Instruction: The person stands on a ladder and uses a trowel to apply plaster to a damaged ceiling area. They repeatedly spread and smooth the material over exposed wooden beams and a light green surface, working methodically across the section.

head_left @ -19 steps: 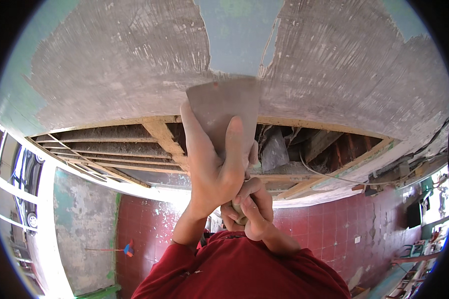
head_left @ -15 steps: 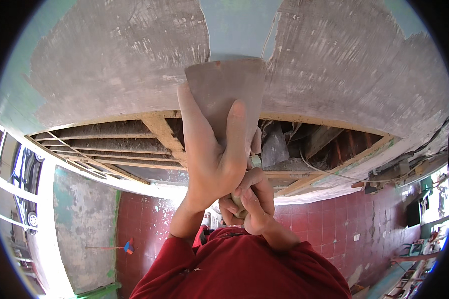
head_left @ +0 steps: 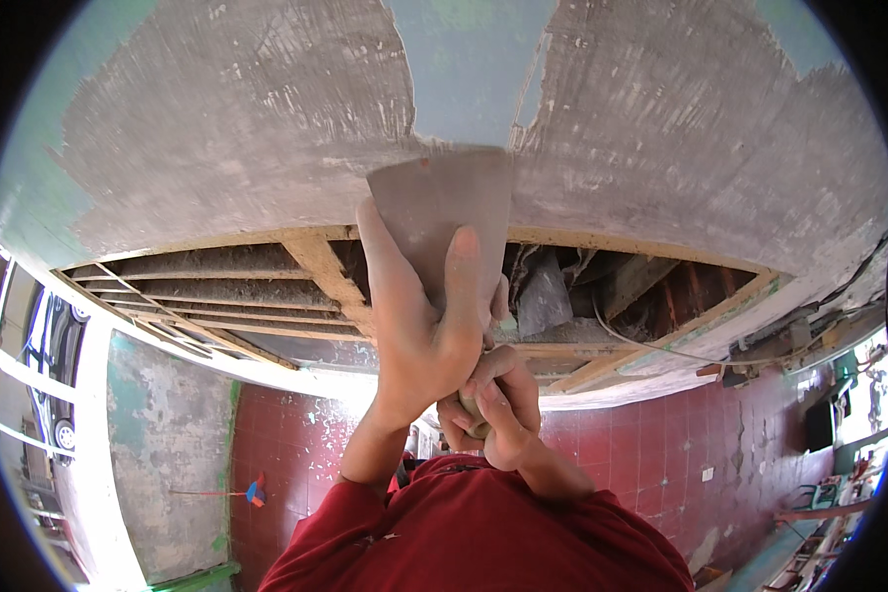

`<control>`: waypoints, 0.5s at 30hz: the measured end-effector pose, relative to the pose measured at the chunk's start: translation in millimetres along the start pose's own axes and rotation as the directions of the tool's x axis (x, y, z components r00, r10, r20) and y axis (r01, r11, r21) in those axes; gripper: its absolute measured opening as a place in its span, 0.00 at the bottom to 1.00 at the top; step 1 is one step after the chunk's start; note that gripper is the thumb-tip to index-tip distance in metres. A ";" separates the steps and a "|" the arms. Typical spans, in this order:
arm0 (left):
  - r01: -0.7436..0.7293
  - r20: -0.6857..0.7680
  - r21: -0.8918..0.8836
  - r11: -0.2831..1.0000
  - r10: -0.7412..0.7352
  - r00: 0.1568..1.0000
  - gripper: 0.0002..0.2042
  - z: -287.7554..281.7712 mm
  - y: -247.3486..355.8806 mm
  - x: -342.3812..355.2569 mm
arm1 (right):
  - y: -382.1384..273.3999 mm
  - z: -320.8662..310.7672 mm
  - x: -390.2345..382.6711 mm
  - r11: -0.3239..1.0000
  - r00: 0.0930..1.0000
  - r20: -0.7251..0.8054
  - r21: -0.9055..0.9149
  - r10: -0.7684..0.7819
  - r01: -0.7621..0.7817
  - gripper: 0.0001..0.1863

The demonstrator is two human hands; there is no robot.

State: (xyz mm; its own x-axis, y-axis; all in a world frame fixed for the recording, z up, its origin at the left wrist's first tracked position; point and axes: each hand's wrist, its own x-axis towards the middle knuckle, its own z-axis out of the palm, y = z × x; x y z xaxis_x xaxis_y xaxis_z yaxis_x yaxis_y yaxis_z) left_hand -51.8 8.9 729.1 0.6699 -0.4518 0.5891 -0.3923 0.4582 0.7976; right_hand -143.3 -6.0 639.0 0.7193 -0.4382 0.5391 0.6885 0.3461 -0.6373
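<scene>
A wide grey scraper blade (head_left: 434, 197) is raised against or just short of a mottled grey plaster ceiling (head_left: 227, 118), beside a pale blue painted strip (head_left: 469, 64) with flaking edges. My left hand (head_left: 409, 350) grips the blade, thumb lying over its face and fingers along its sides. Lower and to the right, my right hand (head_left: 508, 419) is closed round the scraper's pale handle (head_left: 477, 422), its fingers bunched just behind the left hand. Whether the blade's edge touches the plaster I cannot tell.
A timber-framed opening (head_left: 316, 266) shows dusty slats, dark debris and a loose cable (head_left: 651, 350). Red tiled floor (head_left: 612, 454) and a patched wall (head_left: 153, 464) lie beyond. A car (head_left: 49, 365) shows outside at left; cluttered furniture (head_left: 829, 493) stands at right.
Both hands and the scraper shifted up in the picture by half a second ago, then came back down to about where they were. The grips look unchanged.
</scene>
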 end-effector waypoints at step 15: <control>0.038 0.081 -0.224 0.974 -0.020 0.997 0.27 0.6 5.9 9.2 | -4.5 -0.4 5.8 1.000 0.999 0.040 0.008 0.026 -0.027 0.11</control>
State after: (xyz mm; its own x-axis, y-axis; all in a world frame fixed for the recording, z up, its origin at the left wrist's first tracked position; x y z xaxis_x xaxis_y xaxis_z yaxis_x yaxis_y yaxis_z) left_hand -48.3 7.0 739.3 0.6244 -0.5215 0.5815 -0.2156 0.6005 0.7700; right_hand -142.2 -10.5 644.8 0.7402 -0.3956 0.5437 0.6700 0.3645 -0.6467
